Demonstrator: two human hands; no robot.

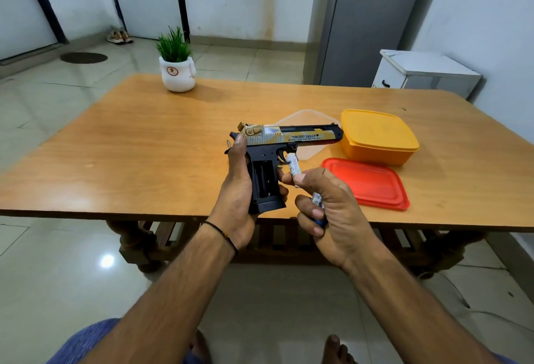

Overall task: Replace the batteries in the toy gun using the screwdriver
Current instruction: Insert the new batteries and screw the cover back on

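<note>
Black-and-gold plastic toy gun [286, 135] is clasped in left hand [239, 190], bay [263, 178] uncovered; white cylindrical battery [293, 165], pinched by right hand [326, 204], lies beside bay, near-parallel.

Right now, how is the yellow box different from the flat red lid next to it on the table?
The yellow box is deep, with tall sides; the red lid is flat and thin. The yellow box sits farther back on the table, while the red lid lies nearer the front edge. Their colours differ too: one yellow, one red. Both are rounded rectangles resting on the table.
</note>
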